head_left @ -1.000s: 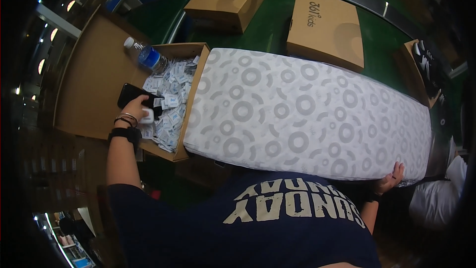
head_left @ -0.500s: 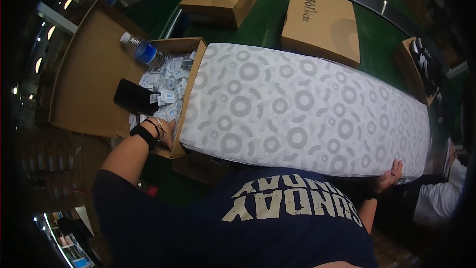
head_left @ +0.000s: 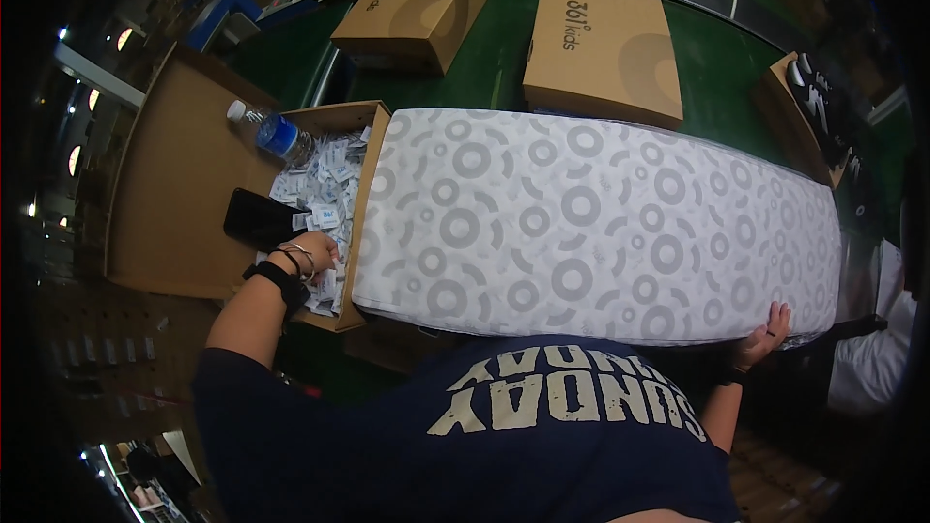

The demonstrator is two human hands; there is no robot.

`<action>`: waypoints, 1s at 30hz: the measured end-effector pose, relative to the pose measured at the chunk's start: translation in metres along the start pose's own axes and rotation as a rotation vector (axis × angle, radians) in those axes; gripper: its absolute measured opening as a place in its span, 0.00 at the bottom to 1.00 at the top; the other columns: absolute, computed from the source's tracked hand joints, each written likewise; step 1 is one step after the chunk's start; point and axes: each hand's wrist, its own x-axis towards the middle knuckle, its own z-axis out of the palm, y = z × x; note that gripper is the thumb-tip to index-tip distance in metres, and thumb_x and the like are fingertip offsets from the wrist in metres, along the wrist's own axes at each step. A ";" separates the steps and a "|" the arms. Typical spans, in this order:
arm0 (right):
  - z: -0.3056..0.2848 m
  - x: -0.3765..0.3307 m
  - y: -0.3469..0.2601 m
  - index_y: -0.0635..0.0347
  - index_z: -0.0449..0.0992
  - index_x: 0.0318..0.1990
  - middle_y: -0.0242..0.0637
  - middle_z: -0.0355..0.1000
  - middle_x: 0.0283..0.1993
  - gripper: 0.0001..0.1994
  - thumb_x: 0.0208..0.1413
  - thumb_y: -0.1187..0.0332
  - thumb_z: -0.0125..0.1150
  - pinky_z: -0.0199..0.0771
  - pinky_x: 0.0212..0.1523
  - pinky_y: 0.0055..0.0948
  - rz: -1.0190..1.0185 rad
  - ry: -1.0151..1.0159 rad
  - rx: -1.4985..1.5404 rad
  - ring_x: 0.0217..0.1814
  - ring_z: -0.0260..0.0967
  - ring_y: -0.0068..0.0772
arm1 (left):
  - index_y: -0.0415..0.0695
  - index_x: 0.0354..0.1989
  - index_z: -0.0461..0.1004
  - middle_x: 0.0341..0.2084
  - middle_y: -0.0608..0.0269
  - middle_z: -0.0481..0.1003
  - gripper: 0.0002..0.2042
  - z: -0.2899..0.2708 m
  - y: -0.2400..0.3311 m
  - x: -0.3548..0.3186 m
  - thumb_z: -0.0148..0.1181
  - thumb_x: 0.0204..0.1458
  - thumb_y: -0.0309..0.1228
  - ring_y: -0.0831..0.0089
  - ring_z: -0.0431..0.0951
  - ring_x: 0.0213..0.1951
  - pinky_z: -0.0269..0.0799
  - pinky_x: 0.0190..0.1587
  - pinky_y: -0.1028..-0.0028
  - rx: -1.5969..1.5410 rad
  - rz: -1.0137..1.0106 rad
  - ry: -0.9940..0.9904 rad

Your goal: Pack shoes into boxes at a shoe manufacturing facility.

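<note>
Small white paper packets (head_left: 334,184) lie under the curled left grip (head_left: 314,254), hold unclear; white grey-ringed paper stack (head_left: 581,223) touches the wide right grip (head_left: 759,341).

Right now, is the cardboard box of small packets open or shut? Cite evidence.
Open: the cardboard box has its lid laid back leftward, and the small packets inside show, with the left hand at them.

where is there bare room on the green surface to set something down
Free: the green surface between the left closed box and right closed box, and between the latter and the black shoes. Crowded: the open carton, with packets, phone, bottle and left hand.
</note>
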 end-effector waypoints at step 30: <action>-0.010 0.011 -0.046 0.57 0.72 0.41 0.45 0.63 0.49 0.17 0.43 0.60 0.50 0.47 0.57 0.45 0.119 -0.176 -0.079 0.56 0.54 0.45 | 0.37 0.43 0.68 0.33 0.43 0.72 0.18 -0.031 0.027 -0.004 0.56 0.40 0.27 0.52 0.73 0.37 0.67 0.41 0.64 0.195 0.098 0.718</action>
